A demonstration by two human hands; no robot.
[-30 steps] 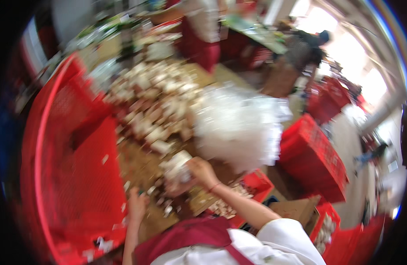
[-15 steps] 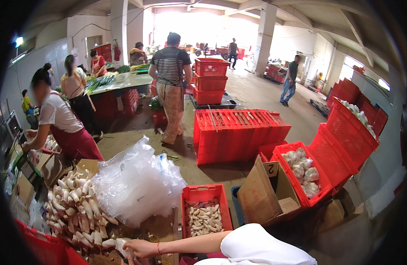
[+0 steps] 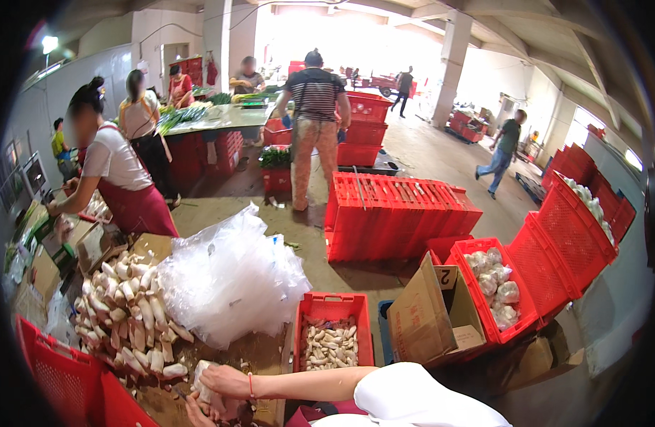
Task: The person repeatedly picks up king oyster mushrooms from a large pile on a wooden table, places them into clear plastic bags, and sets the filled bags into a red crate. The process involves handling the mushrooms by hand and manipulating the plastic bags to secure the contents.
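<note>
My right hand (image 3: 226, 381), with a red band at its wrist, is closed around a thick white king oyster mushroom (image 3: 201, 371) over the brown work surface (image 3: 267, 356). Close below it, at the lower edge, shows part of my left hand (image 3: 196, 411); its fingers are bent against the mushroom's lower end, and what they grip is hidden. A thin dark shape lies beside those fingers, too small to name. Left of my hands, a large heap of king oyster mushrooms (image 3: 131, 306) covers the surface.
Clear plastic bags (image 3: 231, 274) lie beyond my hands. A red crate (image 3: 368, 306) of mushroom pieces stands right of the surface, then an open cardboard box (image 3: 420, 313) and a crate of white bagged produce (image 3: 494, 285). A co-worker (image 3: 128, 171) stands at left; others are farther off.
The view has shifted slightly. My right hand has moved a little up and right with the mushroom, and more of my left hand shows. Walkers in the background have moved.
</note>
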